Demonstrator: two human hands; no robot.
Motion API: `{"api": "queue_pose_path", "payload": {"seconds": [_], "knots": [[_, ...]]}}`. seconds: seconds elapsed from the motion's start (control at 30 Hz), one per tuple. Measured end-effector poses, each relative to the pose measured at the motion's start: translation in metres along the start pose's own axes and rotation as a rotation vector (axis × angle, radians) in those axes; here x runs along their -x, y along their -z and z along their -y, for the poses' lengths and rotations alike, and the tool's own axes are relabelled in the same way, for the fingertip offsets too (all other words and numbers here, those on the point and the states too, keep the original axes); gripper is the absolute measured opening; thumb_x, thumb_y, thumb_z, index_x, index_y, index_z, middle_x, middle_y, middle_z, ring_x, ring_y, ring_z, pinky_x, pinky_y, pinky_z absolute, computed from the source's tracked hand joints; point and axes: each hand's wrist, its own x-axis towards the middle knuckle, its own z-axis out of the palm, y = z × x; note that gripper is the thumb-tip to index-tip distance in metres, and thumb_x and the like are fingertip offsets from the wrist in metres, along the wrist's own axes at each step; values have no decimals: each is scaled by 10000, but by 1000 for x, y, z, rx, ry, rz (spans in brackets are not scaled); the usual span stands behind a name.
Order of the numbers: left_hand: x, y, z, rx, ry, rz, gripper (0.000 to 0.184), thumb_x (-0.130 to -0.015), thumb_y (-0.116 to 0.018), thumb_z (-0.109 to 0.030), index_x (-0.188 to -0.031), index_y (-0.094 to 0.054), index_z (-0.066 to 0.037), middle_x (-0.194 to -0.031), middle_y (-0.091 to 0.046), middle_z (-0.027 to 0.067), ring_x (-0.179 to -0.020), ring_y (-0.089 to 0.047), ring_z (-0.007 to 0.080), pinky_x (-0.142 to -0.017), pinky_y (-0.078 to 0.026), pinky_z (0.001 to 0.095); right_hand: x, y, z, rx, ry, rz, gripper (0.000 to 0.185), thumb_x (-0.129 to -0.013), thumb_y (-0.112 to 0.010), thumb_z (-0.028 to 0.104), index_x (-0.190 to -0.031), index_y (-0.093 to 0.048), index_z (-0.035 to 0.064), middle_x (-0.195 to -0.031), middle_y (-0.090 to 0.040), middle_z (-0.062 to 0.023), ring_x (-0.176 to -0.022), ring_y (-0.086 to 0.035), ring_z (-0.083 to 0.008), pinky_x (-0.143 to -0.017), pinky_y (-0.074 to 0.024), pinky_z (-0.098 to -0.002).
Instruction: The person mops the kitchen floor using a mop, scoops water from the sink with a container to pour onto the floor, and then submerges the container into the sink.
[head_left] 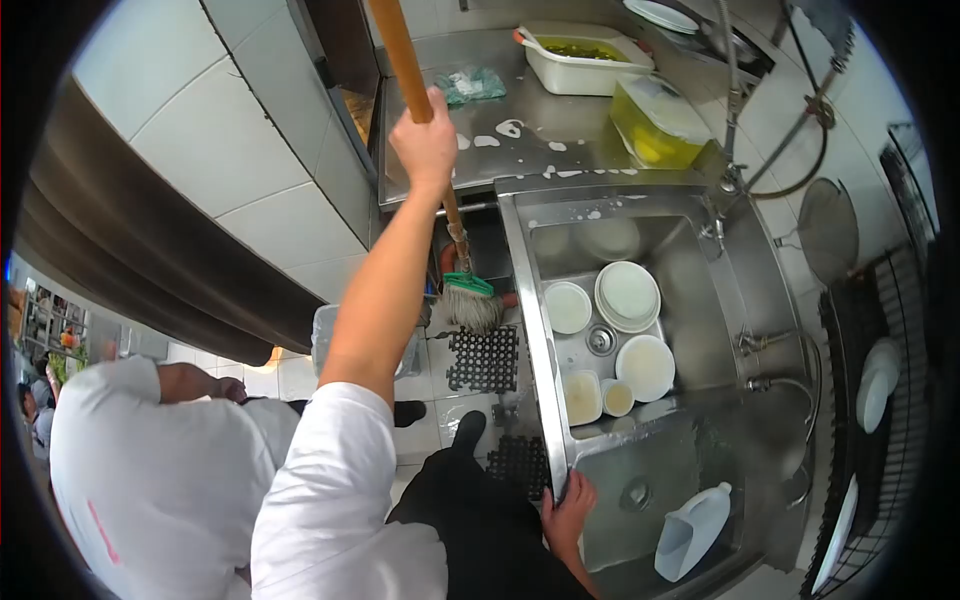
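My left hand (424, 145), arm stretched forward, is closed around the wooden handle of a mop (401, 60). The mop's green clamp and grey string head (472, 305) are down near the floor, beside a black rubber mat (482, 358). At the lower centre, my right hand (570, 510) curls its fingers over the front rim of the steel sink (535, 330). In the far basin sit several white round containers (645, 368) and a squarish one (581, 398). A cut white plastic jug (693, 532) lies in the near basin, which appears to hold water.
A co-worker in a white shirt (160, 470) is close on my left. A clear plastic bin (325, 330) stands on the floor. The steel counter (540, 130) has foam patches, a white tub (580, 75) and a yellow-green container (655, 125). A wire rack (880, 470) and hoses line the right.
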Motion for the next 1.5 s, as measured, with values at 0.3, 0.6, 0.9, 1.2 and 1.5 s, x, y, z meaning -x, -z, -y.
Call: {"api": "queue_pose_path", "payload": {"seconds": [0.3,0.6,0.9,1.2,1.5], "knots": [[-46,-64,80,-24,-46,-38,437,-880,-702,-424,-824,-694,10,-680,-660,196,-652,-660,326,-705,-512,442,-5,1,1,47,-1,56,668,-823,-748,236,-1359,-432,-8,-1262,-507,-228,-1179,-469,-435,-1039,-334,-578],[-64,-124,133,9,52,98,515,-892,-698,-507,-1041,-613,-21,-849,-694,166,-831,-684,326,-779,-514,426,1,-1,1,97,-81,89,670,-800,-768,256,-1336,-456,2,-1231,-514,-217,-1174,-478,-426,-1011,-352,-564],[-40,-179,132,-118,-20,653,804,-868,-709,-508,-1391,-354,-10,-1375,-499,255,-1268,-516,396,-1043,-420,464,-5,-1,4,147,-50,55,658,-808,-761,277,-1328,-463,5,-1249,-521,-208,-1180,-482,-422,-1028,-340,-565],[-28,-130,152,-163,-35,587,1114,-701,-833,-571,-1471,-286,19,-1452,-405,260,-1326,-456,385,-1094,-396,454,-4,2,7,143,-40,29,631,-819,-741,276,-1327,-484,3,-1236,-543,-214,-1166,-499,-420,-1024,-348,-546],[290,59,95,278,171,766,237,-1004,-589,-179,-1127,-559,21,-908,-619,119,-801,-575,188,-734,-484,314,-8,17,16,128,-128,30,551,-852,-719,363,-1291,-565,68,-1286,-559,-130,-1222,-507,-330,-1060,-370,-498]]}}
